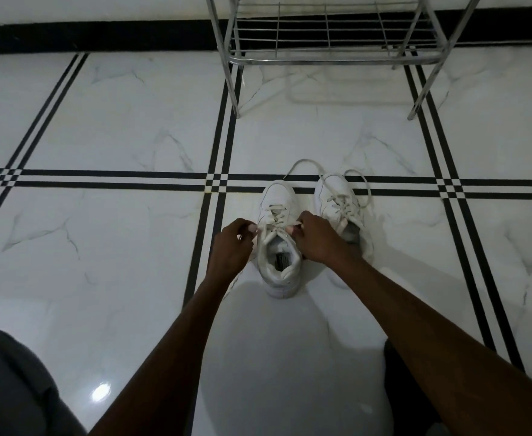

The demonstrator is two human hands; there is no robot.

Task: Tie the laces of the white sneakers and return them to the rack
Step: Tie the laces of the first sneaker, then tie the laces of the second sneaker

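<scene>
No words or numbers can be read here. The near sneaker [279, 243] has a small dark label [281, 261] inside it, down on the insole near the heel. The label has tiny light marks on it, but they are too small and blurry to read. The other sneaker [337, 199], just beside the near sneaker, shows no writing that can be made out.
</scene>
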